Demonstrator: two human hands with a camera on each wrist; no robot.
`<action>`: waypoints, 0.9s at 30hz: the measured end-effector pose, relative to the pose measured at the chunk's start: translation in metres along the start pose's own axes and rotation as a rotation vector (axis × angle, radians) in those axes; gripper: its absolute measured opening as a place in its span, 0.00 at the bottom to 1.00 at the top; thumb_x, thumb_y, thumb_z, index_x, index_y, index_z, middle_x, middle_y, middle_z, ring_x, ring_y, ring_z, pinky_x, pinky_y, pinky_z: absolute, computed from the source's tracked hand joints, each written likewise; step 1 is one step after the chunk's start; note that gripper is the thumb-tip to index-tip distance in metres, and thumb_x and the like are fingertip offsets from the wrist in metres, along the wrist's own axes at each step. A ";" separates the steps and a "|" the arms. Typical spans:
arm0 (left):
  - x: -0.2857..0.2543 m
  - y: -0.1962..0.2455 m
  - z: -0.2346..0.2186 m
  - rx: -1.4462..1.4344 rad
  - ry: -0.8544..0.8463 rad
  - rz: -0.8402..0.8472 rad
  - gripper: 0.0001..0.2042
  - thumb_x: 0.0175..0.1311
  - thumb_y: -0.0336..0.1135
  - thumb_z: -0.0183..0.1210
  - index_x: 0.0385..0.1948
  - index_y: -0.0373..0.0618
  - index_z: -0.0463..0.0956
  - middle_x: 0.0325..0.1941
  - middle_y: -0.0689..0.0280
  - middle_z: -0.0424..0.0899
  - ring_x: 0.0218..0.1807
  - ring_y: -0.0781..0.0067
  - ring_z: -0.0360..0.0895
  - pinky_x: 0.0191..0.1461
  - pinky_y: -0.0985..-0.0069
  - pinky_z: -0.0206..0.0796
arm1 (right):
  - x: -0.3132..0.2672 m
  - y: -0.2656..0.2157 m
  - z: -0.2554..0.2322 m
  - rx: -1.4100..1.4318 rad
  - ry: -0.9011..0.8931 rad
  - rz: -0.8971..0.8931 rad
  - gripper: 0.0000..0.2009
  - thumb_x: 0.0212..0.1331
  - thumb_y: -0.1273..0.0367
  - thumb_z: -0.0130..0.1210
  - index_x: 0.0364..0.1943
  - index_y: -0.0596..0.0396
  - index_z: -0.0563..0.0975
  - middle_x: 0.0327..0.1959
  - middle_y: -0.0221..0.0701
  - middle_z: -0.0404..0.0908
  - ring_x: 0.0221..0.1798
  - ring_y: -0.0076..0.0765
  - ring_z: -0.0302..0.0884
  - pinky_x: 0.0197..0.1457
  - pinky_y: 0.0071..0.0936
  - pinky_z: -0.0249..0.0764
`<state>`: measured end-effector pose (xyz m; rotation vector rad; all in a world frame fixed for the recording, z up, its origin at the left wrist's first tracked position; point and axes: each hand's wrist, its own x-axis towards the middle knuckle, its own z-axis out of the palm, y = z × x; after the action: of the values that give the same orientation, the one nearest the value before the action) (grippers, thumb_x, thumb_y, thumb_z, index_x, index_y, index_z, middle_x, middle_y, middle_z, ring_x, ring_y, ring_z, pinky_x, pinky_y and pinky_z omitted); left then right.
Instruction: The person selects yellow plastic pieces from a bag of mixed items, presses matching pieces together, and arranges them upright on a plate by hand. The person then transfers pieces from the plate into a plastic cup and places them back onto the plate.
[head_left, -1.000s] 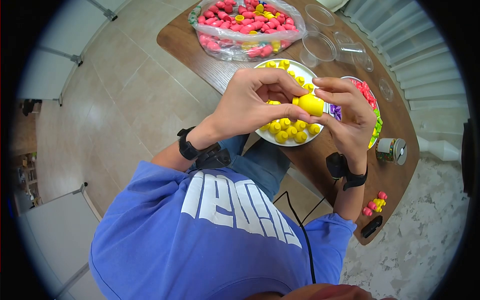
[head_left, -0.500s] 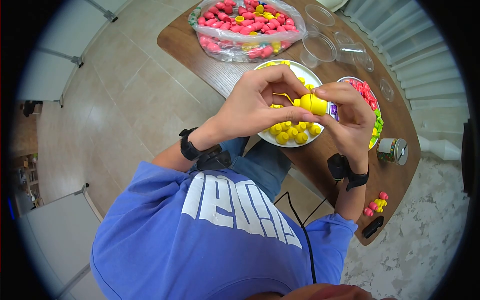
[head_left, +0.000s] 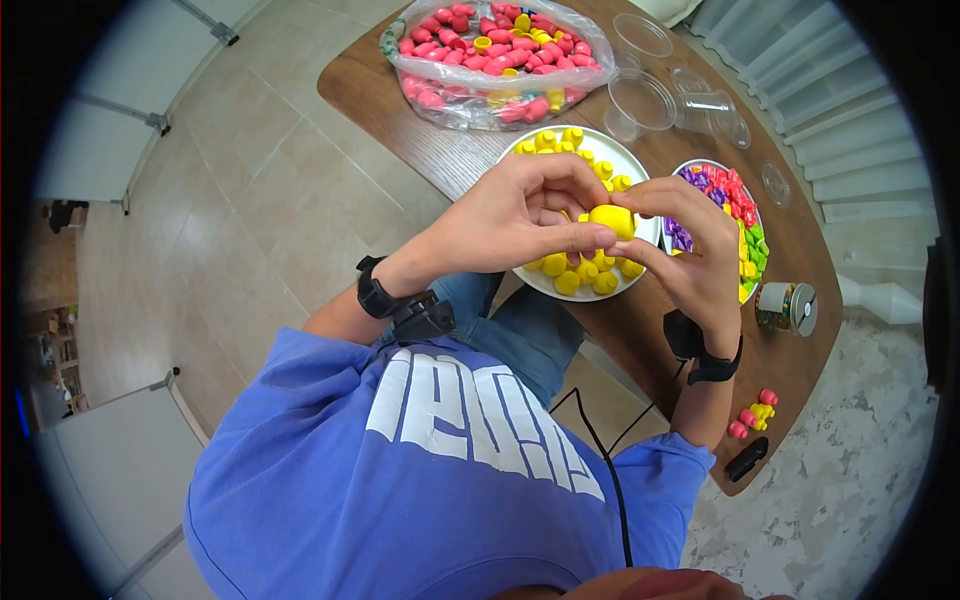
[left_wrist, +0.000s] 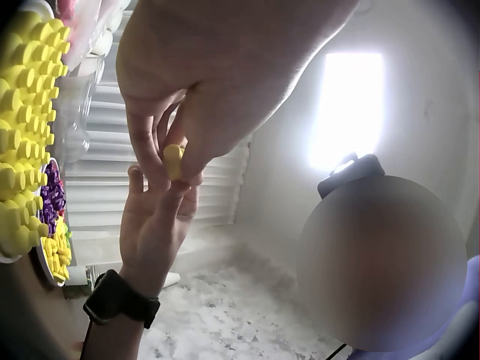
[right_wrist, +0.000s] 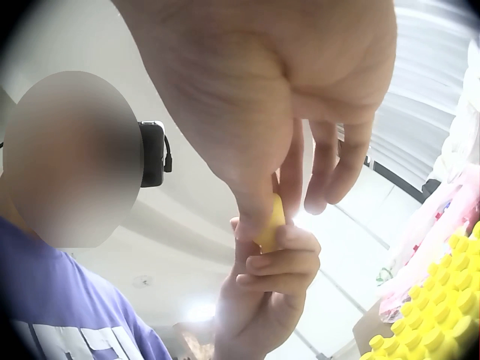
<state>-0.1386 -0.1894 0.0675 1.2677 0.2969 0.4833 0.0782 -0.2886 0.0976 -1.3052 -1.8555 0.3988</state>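
Both hands meet over a white plate, holding a small yellow bottle-shaped capsule between them. My left hand pinches its left end with thumb and forefinger, the other fingers curled behind. From the other side, the thumb and fingertips of my right hand grip the right end. Much of the capsule is hidden by fingers in the left wrist view. A sliver of the yellow capsule shows between fingers in the right wrist view. Many similar yellow capsules stand on the plate.
Behind the plate lies a clear bag of pink and yellow pieces. Clear plastic cups are at the back right. A second plate holds colourful wrapped pieces. Nearby are a jar and some pink and yellow pieces.
The seam seen round the capsule half a second ago no longer shows. Both hands have shifted slightly toward the body, still gripping it, and the right hand's fingers have changed position.
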 end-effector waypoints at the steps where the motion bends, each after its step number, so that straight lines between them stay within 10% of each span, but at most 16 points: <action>1: 0.001 0.001 -0.003 0.068 -0.030 0.031 0.16 0.68 0.26 0.68 0.54 0.33 0.77 0.51 0.57 0.85 0.47 0.72 0.87 0.50 0.76 0.83 | 0.000 -0.001 0.000 -0.045 -0.003 -0.006 0.16 0.48 0.71 0.76 0.43 0.57 0.86 0.42 0.35 0.88 0.45 0.38 0.87 0.49 0.30 0.80; 9: 0.053 0.009 -0.064 0.454 -0.003 0.253 0.11 0.69 0.27 0.64 0.50 0.35 0.78 0.43 0.63 0.85 0.45 0.75 0.85 0.46 0.77 0.80 | -0.002 0.000 -0.010 -0.062 0.177 0.076 0.16 0.51 0.69 0.75 0.43 0.58 0.84 0.40 0.33 0.86 0.37 0.32 0.81 0.43 0.27 0.77; 14: 0.142 -0.016 -0.162 0.914 0.296 0.220 0.08 0.69 0.32 0.57 0.35 0.35 0.78 0.32 0.59 0.86 0.37 0.68 0.86 0.41 0.69 0.76 | -0.003 -0.006 -0.013 -0.104 0.138 0.069 0.16 0.53 0.69 0.75 0.43 0.59 0.84 0.40 0.35 0.86 0.39 0.35 0.83 0.45 0.28 0.78; 19: 0.182 -0.024 -0.177 1.516 0.085 0.322 0.15 0.66 0.37 0.52 0.30 0.34 0.81 0.42 0.42 0.84 0.40 0.43 0.83 0.45 0.57 0.74 | -0.003 -0.009 -0.014 -0.132 0.098 0.052 0.16 0.54 0.67 0.74 0.43 0.59 0.83 0.40 0.37 0.86 0.40 0.39 0.84 0.46 0.30 0.78; 27: 0.169 -0.011 -0.161 1.462 -0.395 0.195 0.12 0.62 0.25 0.64 0.47 0.39 0.86 0.36 0.54 0.88 0.37 0.60 0.84 0.42 0.68 0.76 | -0.007 -0.005 -0.017 -0.136 0.046 0.038 0.17 0.53 0.70 0.74 0.45 0.60 0.82 0.42 0.35 0.85 0.44 0.35 0.82 0.49 0.30 0.78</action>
<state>-0.0660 0.0275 0.0199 2.7866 0.1618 0.0952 0.0884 -0.2999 0.1084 -1.4306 -1.8480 0.2642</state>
